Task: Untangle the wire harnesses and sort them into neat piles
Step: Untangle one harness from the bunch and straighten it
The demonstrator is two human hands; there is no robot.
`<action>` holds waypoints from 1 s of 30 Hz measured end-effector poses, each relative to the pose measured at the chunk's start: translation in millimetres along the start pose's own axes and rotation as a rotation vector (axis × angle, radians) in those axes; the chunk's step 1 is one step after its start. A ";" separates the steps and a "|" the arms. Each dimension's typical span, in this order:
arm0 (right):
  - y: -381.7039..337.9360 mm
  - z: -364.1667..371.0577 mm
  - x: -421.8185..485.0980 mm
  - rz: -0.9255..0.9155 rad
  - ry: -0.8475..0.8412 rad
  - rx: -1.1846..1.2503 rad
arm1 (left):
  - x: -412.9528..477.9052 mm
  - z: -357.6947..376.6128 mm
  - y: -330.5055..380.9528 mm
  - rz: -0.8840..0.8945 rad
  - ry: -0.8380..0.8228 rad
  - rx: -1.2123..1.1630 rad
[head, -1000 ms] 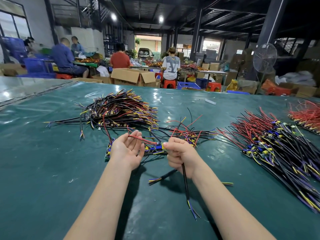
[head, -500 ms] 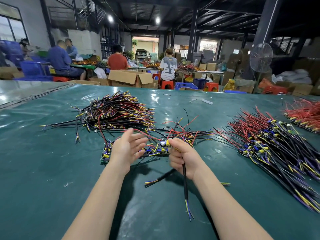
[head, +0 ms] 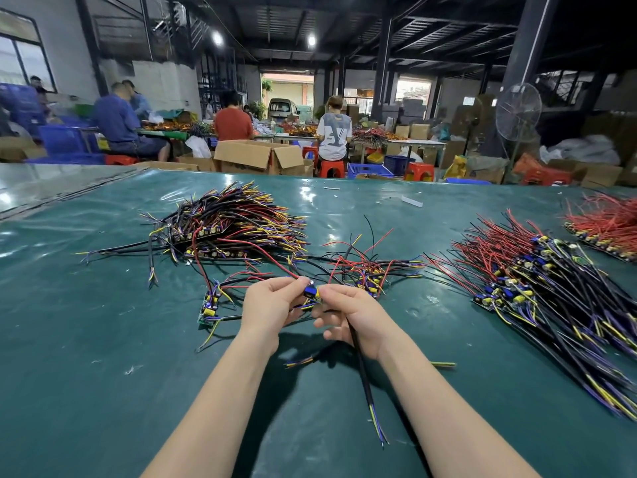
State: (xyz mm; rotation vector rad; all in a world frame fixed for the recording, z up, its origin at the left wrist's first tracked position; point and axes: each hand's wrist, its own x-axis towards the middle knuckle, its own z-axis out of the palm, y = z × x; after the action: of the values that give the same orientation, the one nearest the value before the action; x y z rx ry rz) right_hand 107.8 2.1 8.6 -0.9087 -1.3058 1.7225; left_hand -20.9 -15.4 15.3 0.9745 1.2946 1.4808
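- While the left hand (head: 272, 307) and the right hand (head: 355, 317) meet just above the green tabletop (head: 103, 391), they hold one wire harness (head: 312, 294) between them, and its small board with a blue part shows between the fingertips.
- The left fingers (head: 289, 283) and thumb pinch the board's end where a red wire leaves it; the right thumb and forefinger pinch the other end.
- The harness's black cable (head: 362, 367) runs down under the right palm, and its bared yellow and blue ends hang beside the right forearm.
- Just behind the hands lies a loose tangle (head: 365, 270) of harnesses; a single board (head: 208, 307) with wires lies to the left of the left hand.
- A big mixed pile (head: 234, 225) sits at the back left, a long pile (head: 551, 294) lies to the right, and a red-wired pile (head: 610, 225) lies at the far right.
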 end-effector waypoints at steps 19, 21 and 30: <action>2.3 6.5 4.6 0.006 0.042 0.365 | -3.8 14.3 -5.7 0.093 0.211 -0.045; 2.2 6.3 4.2 0.008 0.041 0.349 | -3.1 12.8 -5.6 0.058 0.182 -0.070; 1.0 6.8 2.4 0.032 0.049 0.326 | -2.9 10.6 -3.2 -0.024 0.030 -0.122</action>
State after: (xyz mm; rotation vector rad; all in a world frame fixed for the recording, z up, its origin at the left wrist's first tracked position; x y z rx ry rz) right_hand 100.5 1.1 9.0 -0.7788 -0.9466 1.8571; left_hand -9.6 -15.3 13.6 0.8581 1.2184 1.5426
